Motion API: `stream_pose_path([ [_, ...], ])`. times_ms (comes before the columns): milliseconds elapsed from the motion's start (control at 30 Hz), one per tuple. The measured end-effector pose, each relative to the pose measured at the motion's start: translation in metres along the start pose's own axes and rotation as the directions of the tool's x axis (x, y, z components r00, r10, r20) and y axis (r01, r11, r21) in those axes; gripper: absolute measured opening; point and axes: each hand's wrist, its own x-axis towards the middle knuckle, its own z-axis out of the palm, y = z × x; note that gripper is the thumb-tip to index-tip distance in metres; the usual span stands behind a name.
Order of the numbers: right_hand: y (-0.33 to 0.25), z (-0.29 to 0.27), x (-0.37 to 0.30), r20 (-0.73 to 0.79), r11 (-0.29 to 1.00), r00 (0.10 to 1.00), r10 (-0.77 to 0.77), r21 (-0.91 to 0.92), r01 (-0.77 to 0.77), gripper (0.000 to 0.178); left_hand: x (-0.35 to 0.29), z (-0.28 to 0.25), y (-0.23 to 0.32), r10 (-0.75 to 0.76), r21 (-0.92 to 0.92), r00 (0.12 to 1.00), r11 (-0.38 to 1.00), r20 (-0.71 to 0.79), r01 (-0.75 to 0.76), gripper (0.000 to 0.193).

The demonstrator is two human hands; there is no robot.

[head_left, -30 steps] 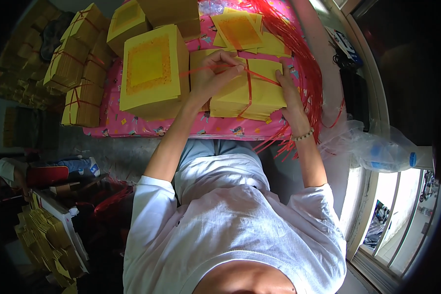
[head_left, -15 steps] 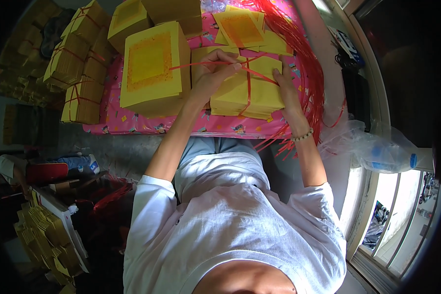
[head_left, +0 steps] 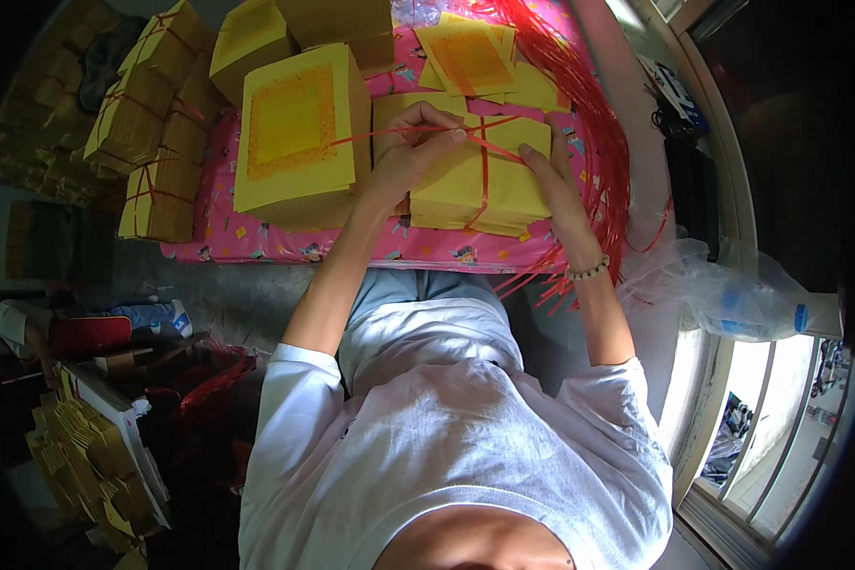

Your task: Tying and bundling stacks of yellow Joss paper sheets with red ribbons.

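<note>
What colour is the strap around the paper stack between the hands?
The strap is red, clearest in the head view.

Pink tabletop (cartoon-printed) beneath yellow paper stacks and red strands.

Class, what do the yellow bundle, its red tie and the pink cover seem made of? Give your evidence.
Yellow bundle: matt paper, by the look; many thin sheet edges show along its side.
Red tie: probably smooth plastic strip, thin and flat, though fibre is possible.
Pink cover: perhaps vinyl or coated cloth; it looks slightly shiny and bears small printed figures.
</note>
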Motion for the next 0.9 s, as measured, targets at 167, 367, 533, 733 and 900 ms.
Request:
stream_pose_path([
  [167,-0.009,-0.015,0.007,0.128,0.43,0.827,-0.547,-0.805,0.408,0.059,-0.001,-0.002,0.004,-0.031,-0.018,1.0,0.999,0.0,0.031,0.009],
  [367,-0.041,0.017,0.013,0.299,0.722,0.864,-0.405,-0.476,0.503,0.025,0.002,0.0,0.009,-0.045,0.064,0.998,0.997,0.046,0.042,0.01],
  [533,-0.014,0.016,0.023,0.247,0.887,0.92,-0.303,-0.279,0.367,0.016,0.004,0.0,0.011,-0.019,0.136,0.997,0.991,0.071,0.009,0.011],
  [733,-0.013,0.013,0.021,0.194,0.923,0.929,-0.315,-0.165,0.348,0.014,0.005,0.003,0.024,-0.062,0.514,0.986,0.858,0.155,-0.026,0.012],
  [900,-0.019,0.015,0.016,0.28,0.931,0.902,-0.328,-0.068,0.359,0.011,0.01,0.005,0.04,-0.271,0.213,0.953,0.947,0.134,0.24,0.012],
])
